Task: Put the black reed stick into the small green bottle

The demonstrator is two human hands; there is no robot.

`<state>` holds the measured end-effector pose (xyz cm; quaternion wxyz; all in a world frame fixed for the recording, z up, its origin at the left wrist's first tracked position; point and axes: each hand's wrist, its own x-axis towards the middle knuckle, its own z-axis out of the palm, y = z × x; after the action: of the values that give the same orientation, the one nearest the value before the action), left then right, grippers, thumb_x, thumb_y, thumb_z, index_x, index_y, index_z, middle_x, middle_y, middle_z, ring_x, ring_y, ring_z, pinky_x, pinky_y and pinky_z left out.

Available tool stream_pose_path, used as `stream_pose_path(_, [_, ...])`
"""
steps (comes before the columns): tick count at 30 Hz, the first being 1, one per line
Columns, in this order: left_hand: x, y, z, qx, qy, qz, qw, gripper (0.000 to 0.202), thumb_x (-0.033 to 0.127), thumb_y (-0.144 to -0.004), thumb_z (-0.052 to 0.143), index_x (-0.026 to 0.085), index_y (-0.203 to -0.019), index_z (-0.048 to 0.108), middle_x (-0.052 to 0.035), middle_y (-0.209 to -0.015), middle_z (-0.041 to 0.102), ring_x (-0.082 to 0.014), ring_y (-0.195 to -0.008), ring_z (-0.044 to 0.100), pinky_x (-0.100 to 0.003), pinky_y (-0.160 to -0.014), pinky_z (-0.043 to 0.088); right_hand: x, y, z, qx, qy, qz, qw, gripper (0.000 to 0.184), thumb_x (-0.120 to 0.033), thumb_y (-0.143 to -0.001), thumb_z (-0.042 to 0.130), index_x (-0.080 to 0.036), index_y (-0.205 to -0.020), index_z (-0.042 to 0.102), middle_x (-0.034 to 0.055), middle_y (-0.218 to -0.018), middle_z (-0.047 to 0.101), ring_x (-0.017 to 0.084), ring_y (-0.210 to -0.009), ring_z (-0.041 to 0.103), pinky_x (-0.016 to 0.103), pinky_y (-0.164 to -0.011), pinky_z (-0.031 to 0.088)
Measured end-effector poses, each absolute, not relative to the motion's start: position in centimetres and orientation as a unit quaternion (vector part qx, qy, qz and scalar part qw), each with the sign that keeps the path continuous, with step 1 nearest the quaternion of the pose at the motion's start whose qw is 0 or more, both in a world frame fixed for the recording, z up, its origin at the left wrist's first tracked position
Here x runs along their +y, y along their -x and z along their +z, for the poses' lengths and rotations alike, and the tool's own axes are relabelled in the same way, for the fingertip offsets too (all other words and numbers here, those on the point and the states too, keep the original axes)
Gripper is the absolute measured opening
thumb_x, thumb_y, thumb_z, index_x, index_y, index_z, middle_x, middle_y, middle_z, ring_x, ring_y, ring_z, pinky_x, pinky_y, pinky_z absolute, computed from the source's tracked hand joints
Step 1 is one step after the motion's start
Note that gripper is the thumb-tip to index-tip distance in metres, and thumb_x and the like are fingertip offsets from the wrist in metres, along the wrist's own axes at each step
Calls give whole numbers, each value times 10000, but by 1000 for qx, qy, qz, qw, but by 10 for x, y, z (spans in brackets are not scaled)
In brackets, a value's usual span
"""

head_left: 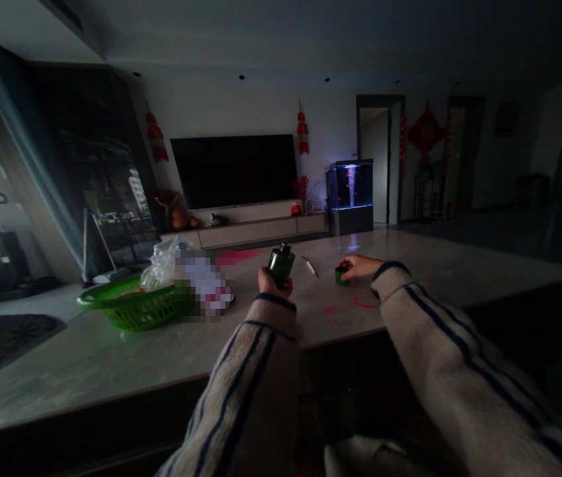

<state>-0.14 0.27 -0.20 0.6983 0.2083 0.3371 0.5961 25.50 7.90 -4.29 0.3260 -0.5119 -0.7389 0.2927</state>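
My left hand [272, 285] is closed round a dark green bottle [281, 264], which tilts a little to the right above the table [261, 331]. The bottle's neck is bare, with no cap on it. Over to the right, my right hand [355, 266] grips a small green cap [342, 275] by its side, at or just above the tabletop. A slim pen-like stick [310, 266] lies on the table between my two hands. Red marks [363, 303] show on the surface in front of the cap.
A green plastic basket [136, 311] with a clear plastic bag [164, 260] stands on the left of the table. Beside it is a blurred-out package [206, 281]. Beyond the table are a television [234, 171] and a lit fish tank [352, 187]. The room is dim.
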Motion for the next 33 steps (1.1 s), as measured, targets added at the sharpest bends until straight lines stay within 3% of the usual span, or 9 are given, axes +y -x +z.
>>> stream_pose_path(7, [6,2,-4,325,-216,596,702,366,397,-785,252,148,-858,509,-25,-565,473,-102,-337,387,-180,-338,193,82,-258,-51,-745,538,255,300,495,-178,-419,746,-129,-882,580,31,-815,624,158,-743,575,258,-670,449])
stream_pose_path(17, [4,3,-3,331,-211,594,702,362,400,-777,254,158,-841,515,-22,-538,462,-107,-334,389,-180,-304,207,86,-269,-51,-668,660,68,336,504,-265,-514,681,-131,-976,533,73,-936,600,180,-837,565,243,-678,435])
stream_pose_path(22, [4,1,-1,334,-204,595,701,347,386,-770,257,158,-835,510,-19,-523,454,-110,-330,375,-174,-293,203,91,-276,-56,-649,704,72,279,486,-285,-508,669,-125,-946,532,94,-892,606,202,-797,579,258,-620,434])
stream_pose_path(26, [3,1,-1,338,-208,597,697,346,389,-773,249,160,-828,502,-17,-520,448,-106,-330,368,-171,-297,194,92,-278,-58,-652,700,84,279,504,-315,-487,686,-149,-939,535,78,-878,606,206,-809,581,266,-631,439])
stream_pose_path(30, [2,1,-1,335,-216,594,699,354,396,-789,236,164,-843,497,-32,-557,477,-106,-339,380,-184,-317,194,84,-269,-50,-623,707,38,332,616,-367,-458,724,-157,-1001,523,140,-1017,567,277,-958,539,348,-768,420])
stream_pose_path(33, [2,2,-1,338,-210,592,700,344,401,-796,241,172,-846,493,-31,-575,479,-106,-338,386,-191,-324,189,78,-250,-40,-631,644,27,431,564,-416,-553,675,-149,-1021,511,160,-1090,535,273,-1047,494,386,-872,373])
